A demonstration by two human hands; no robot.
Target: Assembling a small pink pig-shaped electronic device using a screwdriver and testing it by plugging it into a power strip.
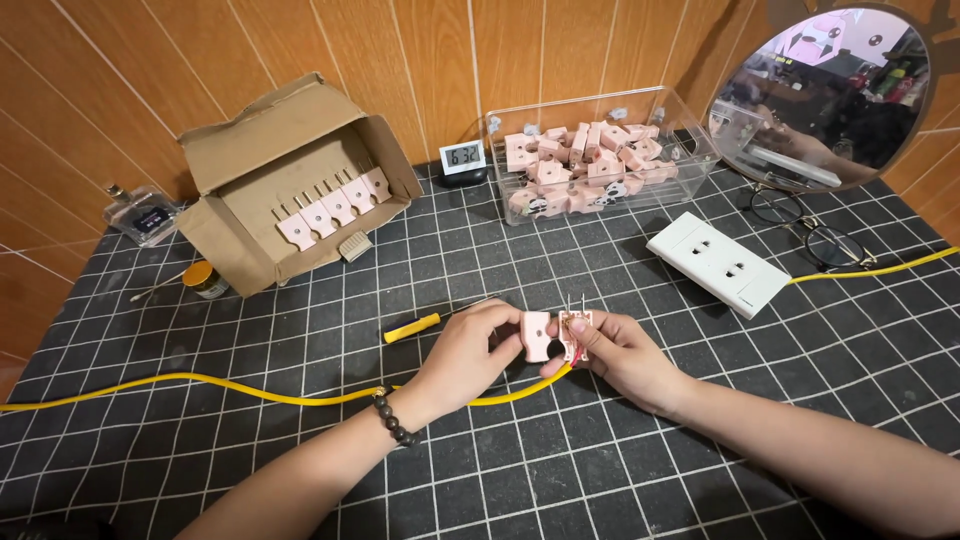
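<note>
My left hand [462, 355] pinches a pink plug cover [536, 335] just above the black grid mat [560, 470]. Right beside it, my right hand [622, 352] grips the other pink plug half [576, 330], whose two metal prongs point up. The two halves nearly touch. A yellow cable [200, 383] runs from that plug half leftward across the mat and off the left edge. A yellow-handled screwdriver [412, 327] lies on the mat just left of my left hand. A dark bead bracelet [394, 420] circles my left wrist.
An open cardboard box [250, 150] at back left holds a row of pink plugs. A clear bin [700, 140] of pink plug parts stands at back centre, by a small digital clock [463, 158]. A white double socket [717, 263], glasses [815, 232], round mirror [830, 90] and small jar [204, 279] surround.
</note>
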